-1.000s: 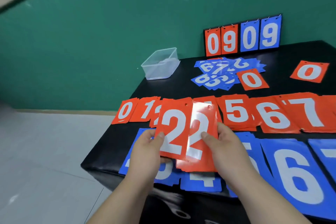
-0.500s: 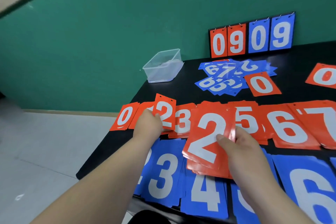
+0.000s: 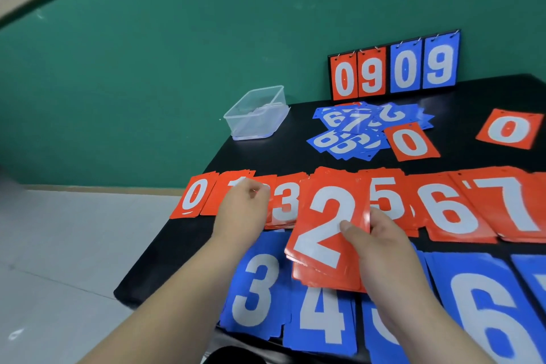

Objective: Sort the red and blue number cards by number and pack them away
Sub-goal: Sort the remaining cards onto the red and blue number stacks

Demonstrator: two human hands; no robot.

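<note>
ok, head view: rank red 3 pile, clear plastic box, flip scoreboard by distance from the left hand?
1. red 3 pile, just right of the left hand.
2. clear plastic box, farther back, slightly right.
3. flip scoreboard, far right, at the back.

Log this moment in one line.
left hand: on red row between 1 and 3, grip unclear | right hand: holds red 2 stack above blue row

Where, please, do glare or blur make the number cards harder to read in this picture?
Head view: glare streaks the loose blue cards near the scoreboard; a faint sheen crosses the right edge of the red 2 card held by the right hand; the left hand looks slightly blurred and hides the digit beneath it; most other digits read clearly.
</note>
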